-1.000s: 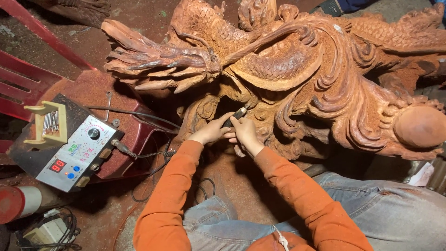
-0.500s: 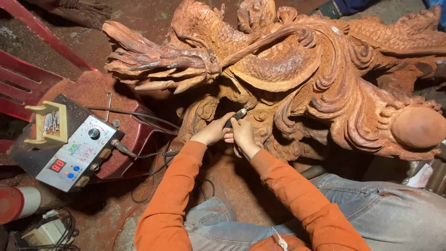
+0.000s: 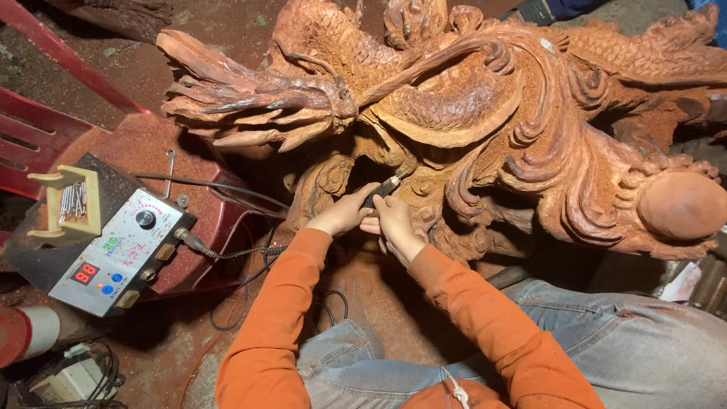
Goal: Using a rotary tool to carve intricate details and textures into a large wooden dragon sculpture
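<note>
Both hands, left [image 3: 342, 216] and right [image 3: 392, 224], clamped together on the handpiece [image 3: 383, 187], tip at the carving's [image 3: 485, 113] underside. Risk: bit skids, gouging detail; cable [image 3: 227, 254] below may snag.

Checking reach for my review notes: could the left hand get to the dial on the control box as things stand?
Probably yes. The left hand rests at the handpiece; the dial faces up on the control box, on that hand's own side, with only loose cables between.

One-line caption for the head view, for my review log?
Both hands, left hand and right hand, steady a rotary handpiece against a reddish dragon carving.
</note>
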